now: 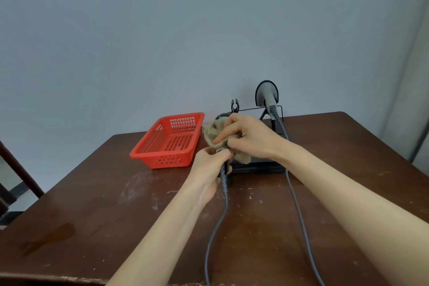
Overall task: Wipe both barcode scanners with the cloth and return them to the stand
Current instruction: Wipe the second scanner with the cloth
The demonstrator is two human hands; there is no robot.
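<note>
The left hand point(212, 165) grips the handle of one scanner point(222, 118) above the counter point(92, 193); the right hand point(246, 137) presses the cloth point(213, 131) on it, fingers curled – the other scanner point(267, 94) sits in the stand point(262, 166), far right.

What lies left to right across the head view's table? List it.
Red basket → left hand gripping one scanner → right hand holding the cloth → second scanner on the stand.

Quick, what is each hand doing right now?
Left hand: grips the handle of the scanner.
Right hand: holds the cloth against that scanner.
</note>
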